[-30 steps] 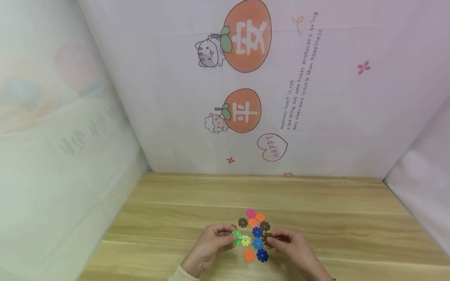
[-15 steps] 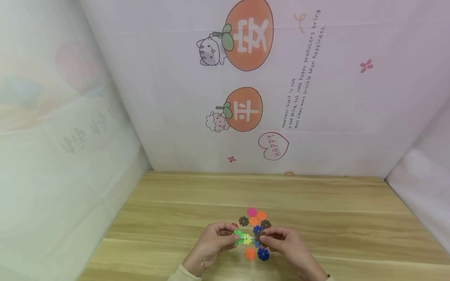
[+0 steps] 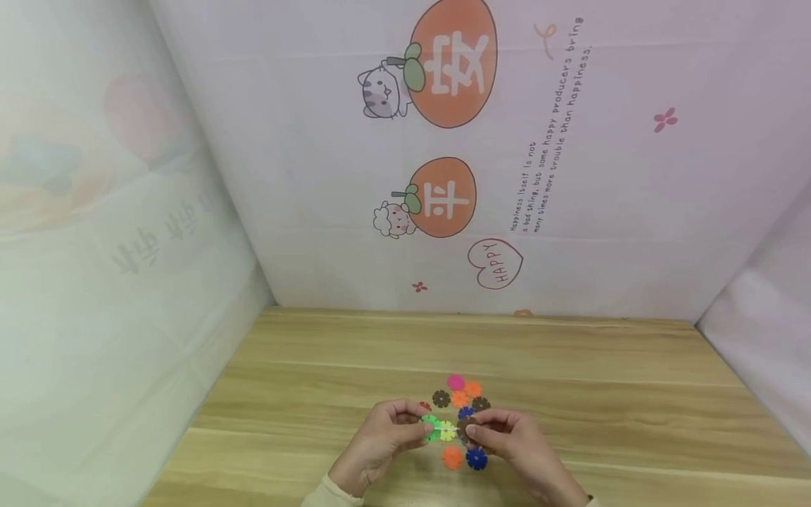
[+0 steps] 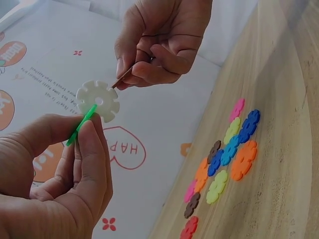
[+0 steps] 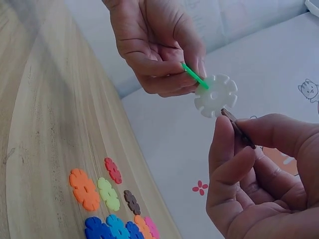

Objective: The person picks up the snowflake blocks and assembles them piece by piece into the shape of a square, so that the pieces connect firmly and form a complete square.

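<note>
Above the counter (image 3: 317, 352), the left hand (image 3: 383, 440) pinches a green disc (image 5: 193, 73) apparently slotted into a white disc (image 5: 225, 94), while the right hand (image 3: 518, 442) pinches a brown disc (image 5: 239, 129) at the white rim, where misaligned slots or uneven pressure could, in this assessment, twist the green joint loose.
</note>
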Tool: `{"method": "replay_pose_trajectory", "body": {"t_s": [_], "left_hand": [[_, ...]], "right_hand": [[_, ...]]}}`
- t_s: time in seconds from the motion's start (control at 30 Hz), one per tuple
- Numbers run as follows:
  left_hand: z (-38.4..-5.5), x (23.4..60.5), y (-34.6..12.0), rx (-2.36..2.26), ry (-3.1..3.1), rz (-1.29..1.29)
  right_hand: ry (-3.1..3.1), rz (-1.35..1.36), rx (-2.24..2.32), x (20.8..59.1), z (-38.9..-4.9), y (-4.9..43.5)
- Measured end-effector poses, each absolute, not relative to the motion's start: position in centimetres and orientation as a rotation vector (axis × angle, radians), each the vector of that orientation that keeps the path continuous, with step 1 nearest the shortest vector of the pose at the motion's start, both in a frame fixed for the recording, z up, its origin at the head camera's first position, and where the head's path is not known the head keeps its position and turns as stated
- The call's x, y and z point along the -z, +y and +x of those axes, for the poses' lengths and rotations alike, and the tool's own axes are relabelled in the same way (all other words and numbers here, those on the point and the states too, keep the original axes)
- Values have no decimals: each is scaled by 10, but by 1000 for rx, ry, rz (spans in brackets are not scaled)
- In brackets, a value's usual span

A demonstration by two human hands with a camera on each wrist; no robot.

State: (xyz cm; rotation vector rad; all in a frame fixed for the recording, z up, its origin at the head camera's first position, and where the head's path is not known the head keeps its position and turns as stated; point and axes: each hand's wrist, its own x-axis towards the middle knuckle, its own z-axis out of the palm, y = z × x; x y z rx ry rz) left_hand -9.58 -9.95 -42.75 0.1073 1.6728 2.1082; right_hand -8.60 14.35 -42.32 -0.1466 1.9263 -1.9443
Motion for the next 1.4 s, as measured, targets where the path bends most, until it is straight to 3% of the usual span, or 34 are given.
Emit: {"method": "replay_pose_trajectory", "body": {"t_s": [1.4], "left_hand": [[-95,429,-94,-2083,1695,48]], "right_hand": [[1878,-144,1952,425,-89,139]]}}
